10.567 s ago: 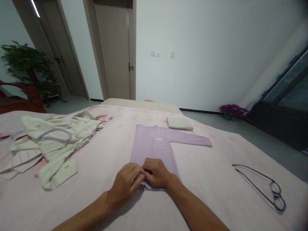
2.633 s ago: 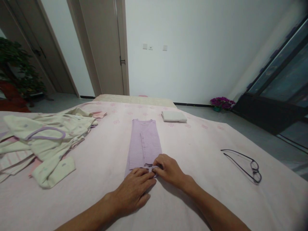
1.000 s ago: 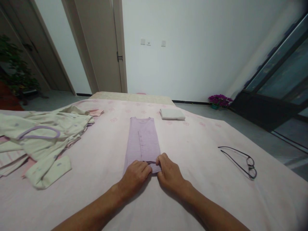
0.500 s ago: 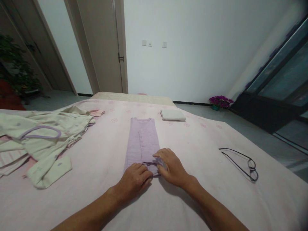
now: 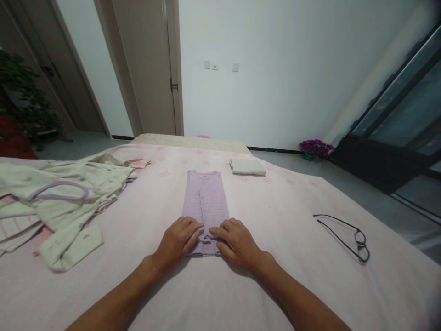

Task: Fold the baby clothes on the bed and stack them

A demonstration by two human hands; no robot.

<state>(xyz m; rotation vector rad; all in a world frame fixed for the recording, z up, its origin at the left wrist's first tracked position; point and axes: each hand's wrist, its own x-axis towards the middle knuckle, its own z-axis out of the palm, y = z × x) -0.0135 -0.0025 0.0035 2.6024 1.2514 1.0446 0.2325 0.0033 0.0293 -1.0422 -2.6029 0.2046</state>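
A lavender ribbed shirt [image 5: 212, 202], folded into a long narrow strip with a button placket, lies in front of me on the bed. Its near end is turned up in a small fold, with a dark gap at the fold's edge. My left hand [image 5: 179, 239] grips the near left side of that fold, fingers bent and thumb by the placket. On the near right side, my right hand [image 5: 237, 243] holds the cloth between thumb and fingers. The fingertips of both hands are partly hidden against the shirt.
A heap of pale printed clothes [image 5: 79, 193] with a lavender neckband spreads over the left side. Beyond the shirt lies a folded whitish cloth [image 5: 247, 167]. Black-framed glasses [image 5: 360, 243] rest at the right on the pink floral sheet [image 5: 275, 220].
My left hand has moved left and a little up to the shirt's left side. The right hand has shifted slightly down, and the near fold now lies flatter between the hands.
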